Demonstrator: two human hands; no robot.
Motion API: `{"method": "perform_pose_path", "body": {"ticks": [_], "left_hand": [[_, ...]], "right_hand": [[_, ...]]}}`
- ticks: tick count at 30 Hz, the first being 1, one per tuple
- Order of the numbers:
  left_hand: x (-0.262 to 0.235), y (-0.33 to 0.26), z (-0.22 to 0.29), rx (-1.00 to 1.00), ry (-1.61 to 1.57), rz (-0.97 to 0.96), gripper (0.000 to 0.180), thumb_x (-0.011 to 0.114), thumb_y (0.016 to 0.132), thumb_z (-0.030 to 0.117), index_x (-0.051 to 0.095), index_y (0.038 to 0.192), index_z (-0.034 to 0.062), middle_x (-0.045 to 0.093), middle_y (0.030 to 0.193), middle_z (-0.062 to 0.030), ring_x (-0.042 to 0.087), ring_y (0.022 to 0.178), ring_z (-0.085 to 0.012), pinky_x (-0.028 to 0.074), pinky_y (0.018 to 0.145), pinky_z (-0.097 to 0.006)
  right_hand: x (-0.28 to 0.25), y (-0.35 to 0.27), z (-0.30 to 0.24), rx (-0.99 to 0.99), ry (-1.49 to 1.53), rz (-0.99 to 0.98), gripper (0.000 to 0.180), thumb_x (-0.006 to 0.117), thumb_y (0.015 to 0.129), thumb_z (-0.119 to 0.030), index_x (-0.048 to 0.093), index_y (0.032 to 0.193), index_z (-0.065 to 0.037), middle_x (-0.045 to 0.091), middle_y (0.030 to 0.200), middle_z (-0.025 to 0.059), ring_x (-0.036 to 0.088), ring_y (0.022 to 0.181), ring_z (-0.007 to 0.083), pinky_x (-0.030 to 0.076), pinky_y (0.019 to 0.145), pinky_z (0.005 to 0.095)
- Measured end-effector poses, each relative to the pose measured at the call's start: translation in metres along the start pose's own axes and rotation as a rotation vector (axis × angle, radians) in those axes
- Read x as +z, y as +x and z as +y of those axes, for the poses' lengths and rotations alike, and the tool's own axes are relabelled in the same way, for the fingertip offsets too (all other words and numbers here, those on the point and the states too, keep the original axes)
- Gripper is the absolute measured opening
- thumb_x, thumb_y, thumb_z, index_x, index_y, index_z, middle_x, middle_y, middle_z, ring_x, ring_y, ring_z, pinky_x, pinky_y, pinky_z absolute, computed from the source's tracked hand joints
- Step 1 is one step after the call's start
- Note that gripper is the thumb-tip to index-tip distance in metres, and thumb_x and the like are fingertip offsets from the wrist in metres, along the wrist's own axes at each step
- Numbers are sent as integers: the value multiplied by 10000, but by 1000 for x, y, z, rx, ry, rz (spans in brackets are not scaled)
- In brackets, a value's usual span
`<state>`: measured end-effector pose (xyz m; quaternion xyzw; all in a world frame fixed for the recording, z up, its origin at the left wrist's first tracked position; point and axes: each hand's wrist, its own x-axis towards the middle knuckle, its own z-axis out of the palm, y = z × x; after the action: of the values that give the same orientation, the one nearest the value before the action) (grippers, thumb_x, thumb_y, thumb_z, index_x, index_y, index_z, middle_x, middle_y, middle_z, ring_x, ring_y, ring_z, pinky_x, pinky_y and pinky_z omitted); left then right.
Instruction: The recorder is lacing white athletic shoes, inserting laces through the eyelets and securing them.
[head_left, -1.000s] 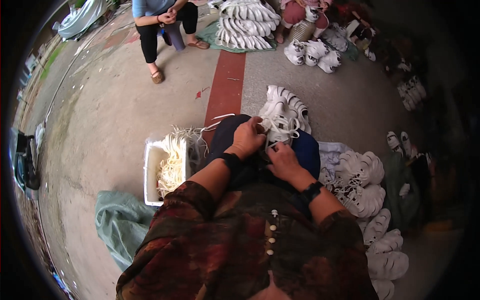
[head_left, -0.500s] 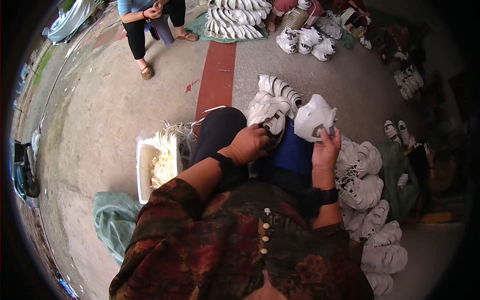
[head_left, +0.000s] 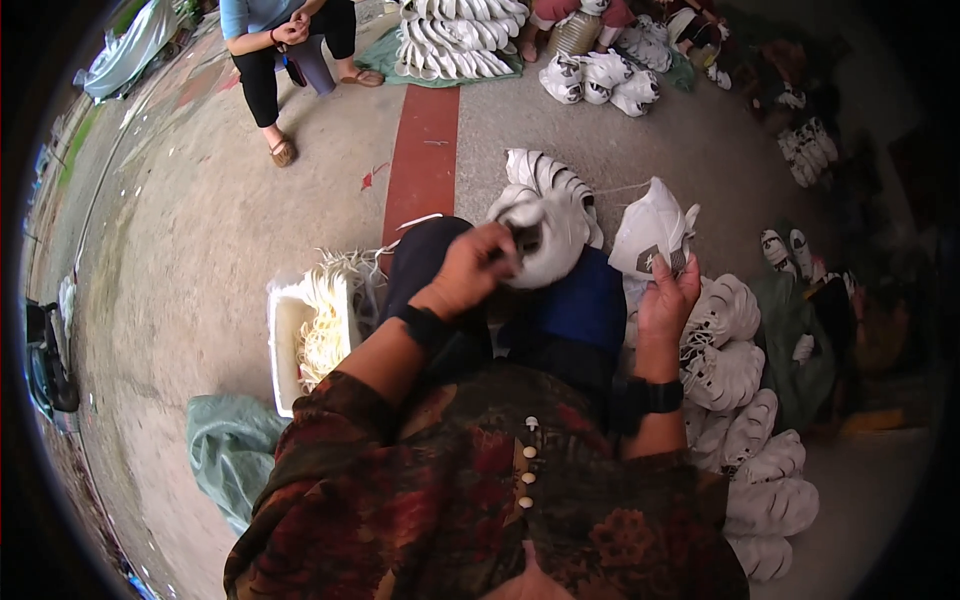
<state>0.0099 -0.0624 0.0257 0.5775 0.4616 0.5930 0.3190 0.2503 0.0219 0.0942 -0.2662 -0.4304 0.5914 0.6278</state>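
White and grey-patched, one pointed shoe upper [head_left: 648, 222] sat pinched in the right hand [head_left: 667, 298], right of the nested white uppers [head_left: 562, 243], perhaps lap-stacked for reach; apart from it, the left hand [head_left: 470, 270] blurred beside them, grip unclear.

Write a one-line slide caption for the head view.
Right hand holding a white shoe upper, left hand near other uppers, with pale laces in a box at left.
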Motion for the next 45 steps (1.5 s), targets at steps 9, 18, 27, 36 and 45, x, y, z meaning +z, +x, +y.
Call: {"method": "perform_pose_path", "body": {"ticks": [9,18,27,36,45], "left_hand": [[-67,-3,30,-151,-606,623,89,609,793,12,543,838,52,571,798,4,543,730,-86,464,696,-240],[-17,-6,49,-262,-344,229,127,652,755,-1,542,804,38,575,785,3,540,765,-71,453,690,-223],[29,8,30,46,810,-414,237,699,659,259,582,766,82,578,706,-96,583,681,-292,472,608,-370],[37,37,31,196,694,113,330,587,771,183,509,1030,-6,549,1004,-173,527,934,-356,435,790,-388],[38,23,-45,-45,647,152,397,520,799,147,445,1155,-12,462,1191,-221,405,1135,-376,318,953,-417]], "right_hand": [[46,-18,64,-67,-1206,-865,179,588,642,20,537,808,-22,553,871,173,553,768,347,453,669,400],[32,-11,111,-278,-1062,-1043,249,662,636,-39,580,871,-27,573,871,151,543,855,295,429,751,386],[14,15,94,-242,-950,-200,242,539,839,-196,518,958,13,555,866,163,517,855,296,418,751,370],[20,2,136,-332,-1423,-675,495,521,827,-232,391,1115,149,430,1140,329,396,1097,444,304,955,424],[8,-6,123,20,-1305,-656,581,537,825,-211,295,1251,101,366,1235,330,334,1180,441,247,1008,446]]}}
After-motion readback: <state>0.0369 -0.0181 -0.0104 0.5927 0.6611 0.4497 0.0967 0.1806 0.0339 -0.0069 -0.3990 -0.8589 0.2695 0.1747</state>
